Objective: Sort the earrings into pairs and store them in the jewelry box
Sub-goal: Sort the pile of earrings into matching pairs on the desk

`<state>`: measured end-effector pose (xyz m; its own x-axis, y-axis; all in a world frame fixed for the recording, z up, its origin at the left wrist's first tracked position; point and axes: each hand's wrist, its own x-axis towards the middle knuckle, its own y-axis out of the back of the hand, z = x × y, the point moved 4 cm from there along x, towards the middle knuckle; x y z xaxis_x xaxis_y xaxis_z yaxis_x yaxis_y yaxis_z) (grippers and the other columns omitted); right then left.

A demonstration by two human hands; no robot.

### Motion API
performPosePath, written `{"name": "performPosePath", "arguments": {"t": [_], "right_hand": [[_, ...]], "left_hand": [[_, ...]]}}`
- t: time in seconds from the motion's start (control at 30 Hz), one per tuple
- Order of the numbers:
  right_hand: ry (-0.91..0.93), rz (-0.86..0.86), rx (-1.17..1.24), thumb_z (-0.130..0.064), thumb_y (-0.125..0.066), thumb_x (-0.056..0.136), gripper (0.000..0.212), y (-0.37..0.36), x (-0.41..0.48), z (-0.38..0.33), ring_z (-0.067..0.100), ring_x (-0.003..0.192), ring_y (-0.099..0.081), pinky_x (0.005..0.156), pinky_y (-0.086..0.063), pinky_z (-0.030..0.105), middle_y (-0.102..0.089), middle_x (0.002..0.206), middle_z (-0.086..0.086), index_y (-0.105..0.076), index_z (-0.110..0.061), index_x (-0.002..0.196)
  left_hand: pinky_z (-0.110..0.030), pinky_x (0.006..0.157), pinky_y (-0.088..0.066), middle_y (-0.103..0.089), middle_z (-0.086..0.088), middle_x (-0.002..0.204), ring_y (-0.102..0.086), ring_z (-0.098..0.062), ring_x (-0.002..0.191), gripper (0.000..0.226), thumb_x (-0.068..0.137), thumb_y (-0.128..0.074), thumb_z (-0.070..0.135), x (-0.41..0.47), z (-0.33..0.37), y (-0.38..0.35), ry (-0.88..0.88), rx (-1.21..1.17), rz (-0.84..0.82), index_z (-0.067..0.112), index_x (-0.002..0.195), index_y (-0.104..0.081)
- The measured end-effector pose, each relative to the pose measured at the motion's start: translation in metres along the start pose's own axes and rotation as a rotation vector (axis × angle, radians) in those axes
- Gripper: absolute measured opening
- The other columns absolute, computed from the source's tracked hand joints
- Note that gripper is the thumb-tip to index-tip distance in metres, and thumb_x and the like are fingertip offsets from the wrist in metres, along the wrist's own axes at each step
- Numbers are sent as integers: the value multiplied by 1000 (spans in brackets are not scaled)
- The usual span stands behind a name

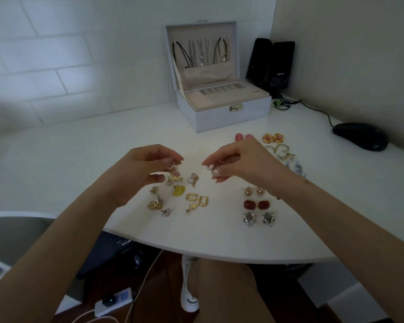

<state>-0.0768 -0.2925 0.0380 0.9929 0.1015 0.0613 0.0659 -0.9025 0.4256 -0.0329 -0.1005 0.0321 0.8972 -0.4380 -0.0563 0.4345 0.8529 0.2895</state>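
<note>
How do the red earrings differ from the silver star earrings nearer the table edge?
The red earrings are rounded rectangles, the silver star earrings pointed. The red earrings look dark and smooth, the silver star earrings grey and faceted. Both lie paired side by side on the table.

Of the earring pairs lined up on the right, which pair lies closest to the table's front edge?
The silver star-shaped pair, which lies just in front of the red rectangular pair.

White desk [79,159] carries jewelry box [231,115], scattered earrings [257,204], mouse [360,135]
</note>
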Motion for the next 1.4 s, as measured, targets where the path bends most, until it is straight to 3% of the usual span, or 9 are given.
{"name": "performPosePath", "arguments": {"t": [0.1,0.2,0.37,0.53,0.73,0.93,1.0,1.23,1.4], "right_hand": [[17,17,10,-2,-73,76,12,4,-4,-2,10,63,-68,65,-57,18,-70,69,2,-72,-7,87],[51,45,-36,-8,-74,75,7,7,-7,-5,3,61,-64,64,-55,17,-69,67,-2,-73,-11,82],[86,65,-53,-8,-74,75,11,13,-16,-7,-12,61,-55,66,-34,-8,-67,66,-9,-75,-15,83],[66,79,-24,-15,-74,76,11,19,-22,-1,-10,67,-60,69,-43,5,-72,76,-6,-75,-16,88],[57,43,59,0,-68,79,20,25,-30,1,3,67,-65,63,-49,11,-72,81,3,-72,-12,94],[78,40,50,3,-68,78,27,33,-39,1,13,71,-69,64,-52,16,-72,86,7,-70,-13,98],[74,65,76,3,-69,77,27,37,-43,1,16,66,-69,61,-53,18,-71,81,6,-69,-13,98],[46,99,85,7,-69,74,23,55,-65,7,7,71,-68,65,-53,15,-73,79,3,-71,-12,86],[27,126,2,5,-71,72,16,74,-82,16,7,70,-67,64,-50,11,-73,78,1,-75,-9,80]], "left_hand": [[-18,64,-51,-69,-3,94,-59,-11,81,18,89,-50,5,0,3,-12,58,-146,-65,6,97,-66],[-18,64,-52,-70,-2,86,-60,-8,73,22,79,-54,8,0,8,-24,94,-280,-127,6,98,-65],[-18,62,-53,-65,-2,76,-60,-9,68,27,73,-54,7,1,19,-42,77,-358,-204,4,98,-63],[-20,68,-55,-67,-2,76,-61,-10,69,26,75,-56,11,2,22,-55,80,-387,-185,0,97,-66],[-16,62,-52,-60,-1,68,-55,-10,61,23,60,-68,16,3,24,-61,17,-245,-31,5,80,-63],[-13,62,-51,-63,-6,73,-63,-6,63,10,76,-63,6,4,24,-69,32,-316,-26,-2,83,-62],[-13,62,-51,-66,-6,74,-64,-6,64,18,70,-65,11,2,26,-71,22,-299,-43,-2,83,-62],[-18,76,-55,-70,-6,92,-67,-13,80,36,63,-68,15,-3,37,-90,-95,-124,-114,6,97,-66],[-13,72,-51,-73,-7,80,-68,-15,76,13,75,-72,10,-7,44,-113,-145,47,-103,7,87,-68]]}}
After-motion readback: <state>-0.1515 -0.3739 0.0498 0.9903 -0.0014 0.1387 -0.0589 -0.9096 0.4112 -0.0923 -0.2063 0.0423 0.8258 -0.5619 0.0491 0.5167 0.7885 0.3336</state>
